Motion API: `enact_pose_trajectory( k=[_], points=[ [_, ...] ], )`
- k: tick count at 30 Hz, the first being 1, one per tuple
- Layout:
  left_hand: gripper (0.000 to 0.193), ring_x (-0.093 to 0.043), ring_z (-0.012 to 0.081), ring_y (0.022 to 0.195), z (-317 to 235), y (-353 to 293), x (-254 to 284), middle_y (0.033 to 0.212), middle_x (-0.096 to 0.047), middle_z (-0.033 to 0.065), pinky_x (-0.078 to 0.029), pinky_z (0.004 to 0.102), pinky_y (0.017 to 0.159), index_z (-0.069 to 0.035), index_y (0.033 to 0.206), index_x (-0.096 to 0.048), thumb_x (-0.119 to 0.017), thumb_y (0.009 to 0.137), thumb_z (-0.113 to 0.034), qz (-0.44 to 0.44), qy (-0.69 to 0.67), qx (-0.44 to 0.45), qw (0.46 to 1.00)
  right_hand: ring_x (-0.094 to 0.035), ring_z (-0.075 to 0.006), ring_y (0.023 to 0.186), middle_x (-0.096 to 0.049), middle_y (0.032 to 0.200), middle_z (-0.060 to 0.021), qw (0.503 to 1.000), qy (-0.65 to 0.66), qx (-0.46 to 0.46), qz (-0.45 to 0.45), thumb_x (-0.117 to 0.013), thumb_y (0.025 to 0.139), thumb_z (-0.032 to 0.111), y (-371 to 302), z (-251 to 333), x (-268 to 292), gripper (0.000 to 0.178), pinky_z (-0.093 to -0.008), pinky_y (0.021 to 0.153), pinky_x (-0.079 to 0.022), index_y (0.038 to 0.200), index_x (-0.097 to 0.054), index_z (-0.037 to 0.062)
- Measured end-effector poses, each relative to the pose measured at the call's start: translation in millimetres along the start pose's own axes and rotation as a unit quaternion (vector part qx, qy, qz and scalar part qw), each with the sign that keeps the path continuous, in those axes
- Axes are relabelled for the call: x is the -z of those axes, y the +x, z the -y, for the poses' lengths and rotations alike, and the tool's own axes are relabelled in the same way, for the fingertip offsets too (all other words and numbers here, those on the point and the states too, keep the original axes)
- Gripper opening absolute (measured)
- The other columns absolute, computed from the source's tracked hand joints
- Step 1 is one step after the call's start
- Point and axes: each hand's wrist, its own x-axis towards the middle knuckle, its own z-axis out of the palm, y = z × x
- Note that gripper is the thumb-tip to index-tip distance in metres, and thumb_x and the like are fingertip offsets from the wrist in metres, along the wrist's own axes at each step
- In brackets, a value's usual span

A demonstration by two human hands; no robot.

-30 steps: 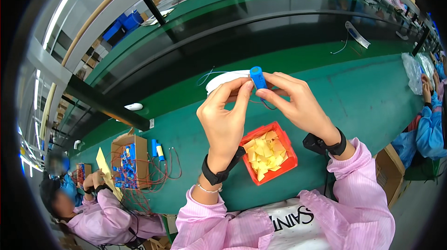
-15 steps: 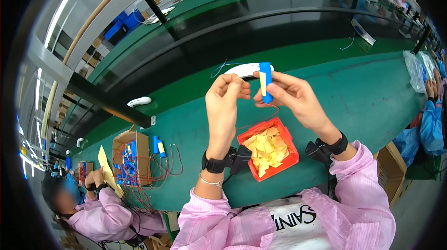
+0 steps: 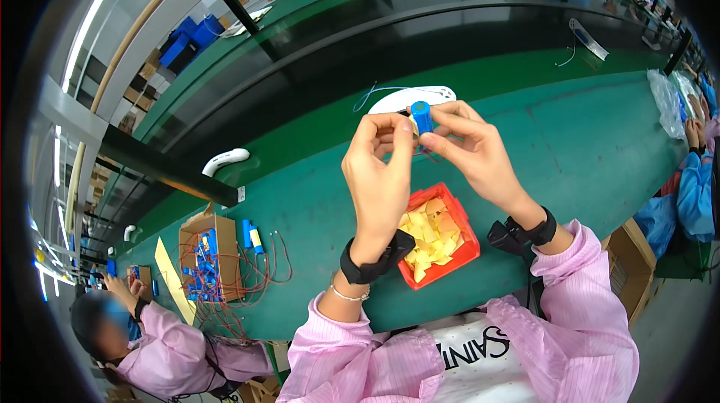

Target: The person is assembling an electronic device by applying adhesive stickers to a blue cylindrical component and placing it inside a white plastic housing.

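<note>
A blue cylindrical battery [image 3: 422, 119] is held upright and tilted, its round end facing up, above the middle of the bench. My right hand [image 3: 480, 155] grips it from the right between thumb and fingers. My left hand [image 3: 379, 178] is closed at its left side, thumb and fingers pressed against the battery where a yellow paper strip [image 3: 413, 125] shows. Part of the strip is hidden by the left thumb. Below my hands stands a red tray [image 3: 466, 251] with many yellow paper pieces [image 3: 433, 234]. Behind the battery lies a white curved casing [image 3: 397, 99] with a thin blue wire.
To the left, a cardboard box [image 3: 229, 253] holds blue batteries with red wires spilling out; two more batteries [image 3: 251, 234] lie beside it. A yellow sheet [image 3: 174, 275] leans near a co-worker [image 3: 165, 343]. A black post [image 3: 172, 167] and white casings [image 3: 225, 159] stand beyond.
The battery has tipped so its end faces up toward me. My left hand has moved right and closed in against it; before, it was pinched apart from the battery.
</note>
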Motion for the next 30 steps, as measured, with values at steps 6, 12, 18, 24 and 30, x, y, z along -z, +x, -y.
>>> enact_pose_trajectory(
  k=[6,12,18,24,30],
  points=[
    [0.018,-0.062,0.0151,0.078,14,-4,7,0.092,-0.063,0.0079,-0.051,0.0307,0.078,0.0,0.099,-0.055,-0.048,0.1,-0.016,-0.007,-0.134,0.076,0.988,-0.062,-0.0166,0.1,-0.055,0.126,-0.0087,0.996,0.091,-0.018,0.003,-0.059,0.095,0.01,-6,6,12,0.038,-0.0309,0.085,-0.053,0.13,-0.054,-0.0034],
    [0.017,-0.058,0.0159,0.066,4,-26,46,0.076,-0.059,0.0088,-0.047,0.0293,0.06,0.002,0.082,-0.053,-0.064,0.088,-0.009,0.285,0.303,0.039,0.908,-0.065,-0.0187,0.096,-0.053,0.136,-0.0121,0.983,0.092,-0.001,-0.161,-0.055,0.098,0.016,3,23,73,0.044,-0.0302,0.084,-0.054,0.135,-0.047,-0.0057],
    [0.019,-0.059,0.0205,0.063,17,-18,16,0.074,-0.058,0.01,-0.048,0.0317,0.06,0.0,0.086,-0.06,-0.072,0.083,-0.015,0.418,0.327,0.04,0.846,-0.064,-0.0155,0.093,-0.053,0.136,-0.0123,0.966,0.094,0.029,-0.238,-0.059,0.096,0.017,4,28,102,0.044,-0.0306,0.084,-0.053,0.132,-0.05,-0.0071],
    [0.032,-0.058,0.0339,0.093,112,139,-40,0.104,-0.057,0.0168,-0.048,0.0445,0.079,-0.001,0.102,-0.06,-0.067,0.086,-0.027,0.226,0.481,-0.31,0.788,-0.064,-0.0152,0.094,-0.053,0.136,-0.0103,0.971,0.086,0.049,-0.22,-0.059,0.096,0.016,6,29,97,0.045,-0.0307,0.086,-0.052,0.134,-0.048,-0.0056],
    [0.034,-0.066,0.0371,0.092,195,204,-88,0.097,-0.066,0.0268,-0.051,0.0475,0.079,0.003,0.106,-0.057,-0.059,0.089,-0.026,0.449,0.397,-0.038,0.8,-0.064,-0.0157,0.094,-0.055,0.127,-0.0098,0.976,0.079,0.038,-0.198,-0.058,0.095,0.011,11,6,109,0.046,-0.0304,0.086,-0.052,0.136,-0.046,-0.0066]
  ],
)
